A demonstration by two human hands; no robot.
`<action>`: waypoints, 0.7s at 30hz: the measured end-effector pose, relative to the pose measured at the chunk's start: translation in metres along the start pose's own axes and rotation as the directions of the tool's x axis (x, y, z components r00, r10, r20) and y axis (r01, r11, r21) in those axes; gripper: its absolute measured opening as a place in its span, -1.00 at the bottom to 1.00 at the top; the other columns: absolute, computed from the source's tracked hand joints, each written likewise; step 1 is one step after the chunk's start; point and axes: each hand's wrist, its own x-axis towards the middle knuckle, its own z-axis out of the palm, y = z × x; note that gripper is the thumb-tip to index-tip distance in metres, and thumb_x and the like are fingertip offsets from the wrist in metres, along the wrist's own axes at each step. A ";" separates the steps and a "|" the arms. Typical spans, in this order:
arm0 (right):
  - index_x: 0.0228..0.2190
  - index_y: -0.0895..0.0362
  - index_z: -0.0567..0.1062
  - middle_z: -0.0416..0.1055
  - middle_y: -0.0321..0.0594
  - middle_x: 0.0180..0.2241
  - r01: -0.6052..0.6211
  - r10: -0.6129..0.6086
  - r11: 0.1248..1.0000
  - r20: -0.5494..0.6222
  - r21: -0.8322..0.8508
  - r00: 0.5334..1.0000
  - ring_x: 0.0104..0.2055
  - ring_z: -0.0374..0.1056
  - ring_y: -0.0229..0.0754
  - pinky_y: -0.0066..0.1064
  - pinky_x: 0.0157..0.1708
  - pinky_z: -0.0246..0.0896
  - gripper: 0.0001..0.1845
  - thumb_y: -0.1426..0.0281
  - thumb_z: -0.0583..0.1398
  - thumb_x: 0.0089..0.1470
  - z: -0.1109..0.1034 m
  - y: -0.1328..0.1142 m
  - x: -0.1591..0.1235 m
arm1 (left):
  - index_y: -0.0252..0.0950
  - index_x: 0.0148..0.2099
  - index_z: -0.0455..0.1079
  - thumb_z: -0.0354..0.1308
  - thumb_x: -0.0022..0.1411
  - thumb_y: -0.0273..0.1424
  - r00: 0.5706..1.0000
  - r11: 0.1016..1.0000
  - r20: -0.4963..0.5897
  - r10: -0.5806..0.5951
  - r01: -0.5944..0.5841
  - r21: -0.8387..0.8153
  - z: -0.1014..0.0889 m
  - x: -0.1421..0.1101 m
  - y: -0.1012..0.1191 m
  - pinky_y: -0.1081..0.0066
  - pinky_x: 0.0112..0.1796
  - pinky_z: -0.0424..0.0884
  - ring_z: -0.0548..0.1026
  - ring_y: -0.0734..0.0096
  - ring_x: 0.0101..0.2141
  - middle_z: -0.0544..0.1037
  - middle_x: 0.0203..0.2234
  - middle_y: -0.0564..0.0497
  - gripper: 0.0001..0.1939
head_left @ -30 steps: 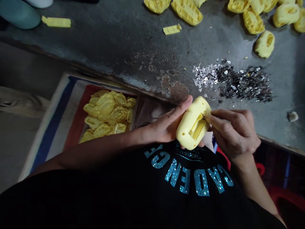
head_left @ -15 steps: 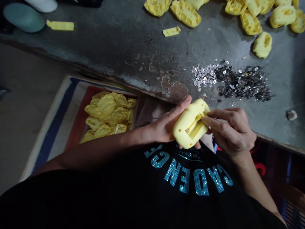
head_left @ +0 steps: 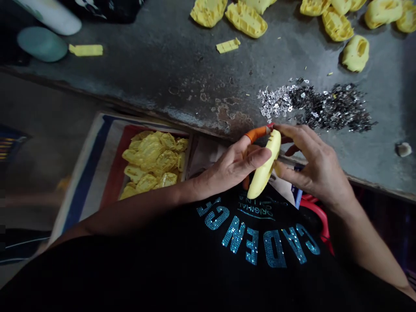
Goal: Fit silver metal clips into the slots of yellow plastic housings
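Note:
A yellow plastic shell (head_left: 264, 167) is turned on edge in front of my chest, its slotted face hidden. My left hand (head_left: 232, 162) grips it from the left, thumb along the near side; an orange finger cover wraps the index finger. On the right, my right hand (head_left: 310, 158) pinches the shell, index finger at the upper end and thumb against the side. Just beyond my hands, a heap of small metal pieces (head_left: 338, 108) is spread on the grey worktable (head_left: 146, 73).
More yellow shells (head_left: 247, 19) lie along the far side, and a single one (head_left: 355, 54) near the metal heap. A box of yellow parts (head_left: 151, 158) stands lower left. Yellow strips (head_left: 86, 50) and a green oval object (head_left: 42, 43) lie on the table. A blurred arm (head_left: 29, 197) shows at the left edge.
The shell has been tipped from face-up onto its edge. My right fingers have left its slot and moved to its upper end and side. My view has shifted slightly.

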 end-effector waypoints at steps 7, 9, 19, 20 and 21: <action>0.36 0.03 0.48 0.64 -0.05 0.10 0.009 -0.023 0.999 -0.308 -0.048 0.951 -0.02 0.65 0.00 -0.13 -0.03 0.71 -0.37 0.24 0.42 0.35 0.027 0.000 -0.028 | -0.10 0.58 0.45 0.55 0.40 -0.10 0.965 0.992 0.230 -0.125 0.122 0.027 -0.016 -0.017 0.010 0.39 -0.05 0.62 0.70 0.23 -0.03 0.74 0.05 -0.13 -0.19; 0.38 0.06 0.48 0.66 -0.01 0.11 0.025 -0.065 0.994 -0.396 -0.107 0.916 0.01 0.66 0.02 -0.14 -0.05 0.71 -0.34 0.30 0.43 0.33 0.035 0.001 -0.036 | -0.12 0.57 0.47 0.60 0.34 -0.13 0.960 0.983 0.220 -0.176 0.160 0.091 -0.020 -0.016 0.009 0.41 -0.13 0.62 0.69 0.29 -0.12 0.75 -0.02 -0.10 -0.15; 0.39 0.09 0.55 0.73 0.01 0.01 0.039 -0.205 0.955 -0.562 -0.294 0.801 -0.03 0.69 0.10 -0.08 -0.12 0.68 -0.24 0.41 0.48 0.20 0.041 0.004 -0.043 | -0.09 0.27 0.75 0.56 0.38 -0.26 0.953 0.943 0.280 0.118 -0.196 0.270 -0.022 0.002 0.004 0.13 0.40 0.51 0.64 0.01 0.35 0.65 0.38 -0.13 -0.56; 0.40 0.05 0.54 0.72 0.00 0.03 0.020 -0.161 0.967 -0.550 -0.253 0.819 -0.01 0.68 0.11 -0.05 -0.11 0.68 -0.23 0.40 0.48 0.20 0.038 0.005 -0.043 | -0.11 0.23 0.78 0.57 0.36 -0.26 0.963 0.961 0.254 0.094 -0.154 0.231 -0.023 0.002 0.003 0.15 0.36 0.55 0.66 0.00 0.32 0.67 0.36 -0.14 -0.59; 0.42 0.01 0.51 0.71 0.00 0.08 -0.001 -0.096 0.983 -0.516 -0.185 0.851 0.01 0.67 0.12 -0.03 -0.10 0.68 -0.22 0.37 0.48 0.22 0.035 0.006 -0.042 | -0.14 0.20 0.79 0.59 0.34 -0.26 0.973 0.979 0.224 0.052 -0.093 0.179 -0.025 0.004 0.002 0.16 0.30 0.61 0.70 0.00 0.27 0.71 0.30 -0.17 -0.60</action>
